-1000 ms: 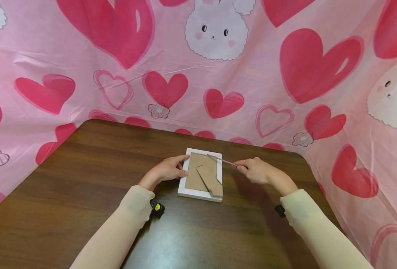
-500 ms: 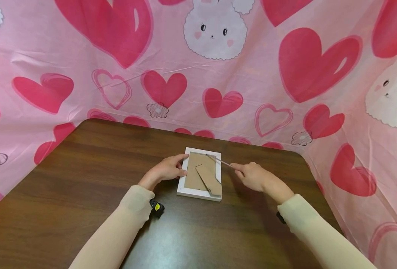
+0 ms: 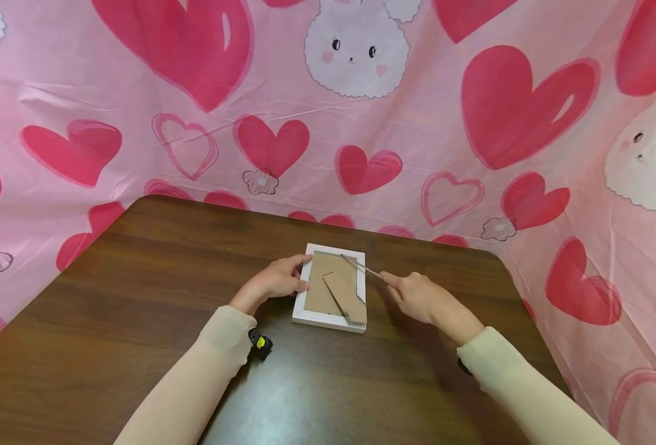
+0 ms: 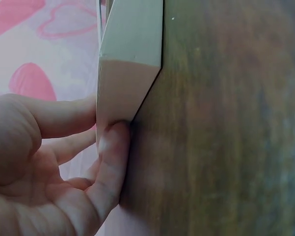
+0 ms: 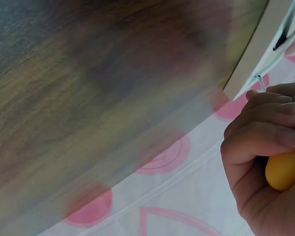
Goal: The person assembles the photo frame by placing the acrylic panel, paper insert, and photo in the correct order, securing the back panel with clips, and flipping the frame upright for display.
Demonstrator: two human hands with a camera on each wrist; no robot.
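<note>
Head view: between left hand (image 3: pixel 277 279) and right hand (image 3: pixel 415 295), a white rectangular picture frame (image 3: pixel 322 319) backed by brown board (image 3: pixel 320 295) is rested on the dark wooden worktop (image 3: pixel 139 266); through uneven pressure, the thin grey metal tool (image 3: pixel 369 269) could be skidded leftward. Left wrist: the frame's edge is pinched by the left hand. Right wrist: the yellow handle (image 5: pixel 283 172) is clasped by the right hand, with room alongside.

Long cream sleeves (image 3: pixel 186 380), wrinkled cuffs; black wrist camera (image 3: pixel 260 343), yellow patch, left; right one mostly hidden; bare hands (image 3: pixel 272 279).
</note>
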